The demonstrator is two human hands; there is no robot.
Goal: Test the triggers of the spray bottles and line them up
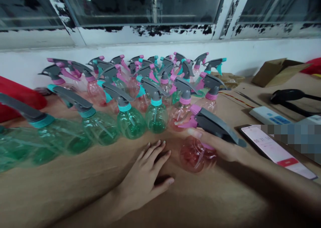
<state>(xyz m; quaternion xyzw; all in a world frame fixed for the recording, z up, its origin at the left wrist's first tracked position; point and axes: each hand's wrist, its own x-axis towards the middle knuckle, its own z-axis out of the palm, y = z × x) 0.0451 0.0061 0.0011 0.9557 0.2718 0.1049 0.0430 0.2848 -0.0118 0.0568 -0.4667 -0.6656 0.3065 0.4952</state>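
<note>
My right hand [220,147] grips the neck of a pink spray bottle [198,154] with a grey trigger head and pink collar, holding it on the brown table [75,188] at the front of the group. My left hand [147,174] lies flat on the table just left of that bottle, fingers stretched out and empty. Behind both hands stand several green and pink spray bottles [155,116] with grey trigger heads, packed in rows.
A phone [276,151] lies at the right by my right forearm. Further right are a white device [268,116], a black object [288,96] and an open cardboard box [278,71]. A red object [17,94] sits at the left. A white wall and windows close the back.
</note>
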